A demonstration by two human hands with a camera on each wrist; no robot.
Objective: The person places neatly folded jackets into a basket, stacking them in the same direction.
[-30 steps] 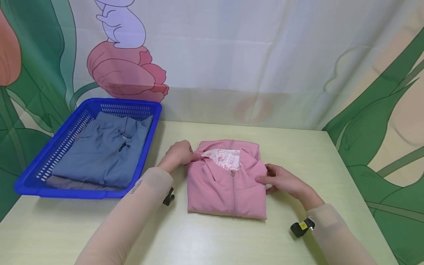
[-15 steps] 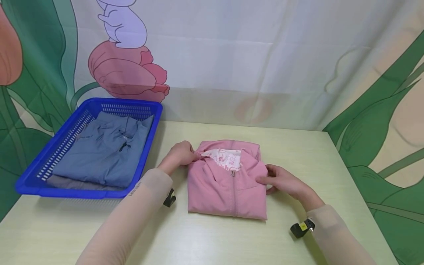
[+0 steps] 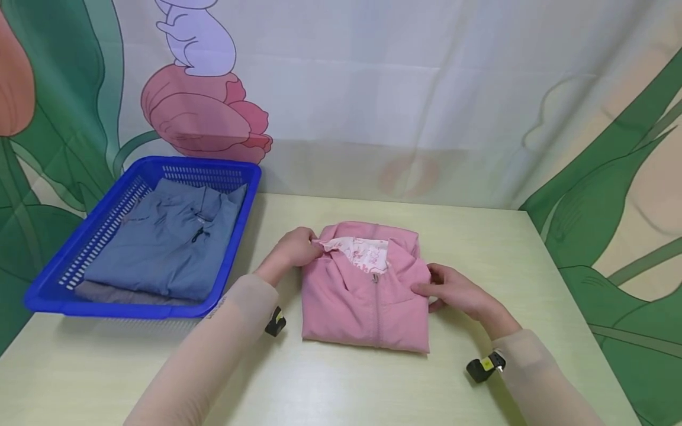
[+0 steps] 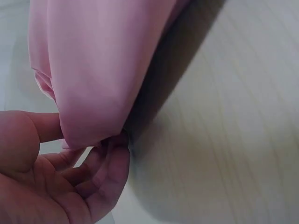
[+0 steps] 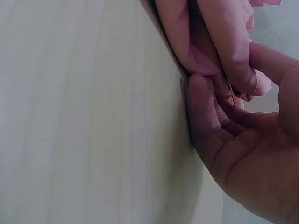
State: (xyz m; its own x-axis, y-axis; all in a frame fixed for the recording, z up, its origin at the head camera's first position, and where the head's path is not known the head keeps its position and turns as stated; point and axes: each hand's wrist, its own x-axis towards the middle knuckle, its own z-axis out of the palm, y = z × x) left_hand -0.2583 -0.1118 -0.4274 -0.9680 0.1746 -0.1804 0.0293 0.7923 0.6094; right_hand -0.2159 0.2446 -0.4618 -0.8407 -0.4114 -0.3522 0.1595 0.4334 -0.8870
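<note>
A folded pink zip-up jacket [image 3: 341, 313] lies on the table, its white, pink-printed lining [image 3: 367, 253] showing at the neck and a zip running down the front. At its upper left corner my left hand [image 3: 296, 247] pinches the cloth. The left wrist view shows that thumb on top of the pink fabric [image 4: 98, 70] and curled fingers [image 4: 110, 177] beneath it. My right hand [image 3: 457, 290] grips the right edge, thumb on top. In the right wrist view its fingertips [image 5: 201, 91] tuck under the folded layers, low against the tabletop.
A blue plastic basket [image 3: 241, 236] stands on the left of the table [image 3: 479, 236], with a folded blue-grey garment [image 3: 165, 248] on top of a greyish one [image 3: 128, 296]. Behind the table hangs a printed curtain [image 3: 341, 106].
My left hand has shifted slightly, and the jacket's upper left collar and back edge have risen a little. My right hand stays in place.
</note>
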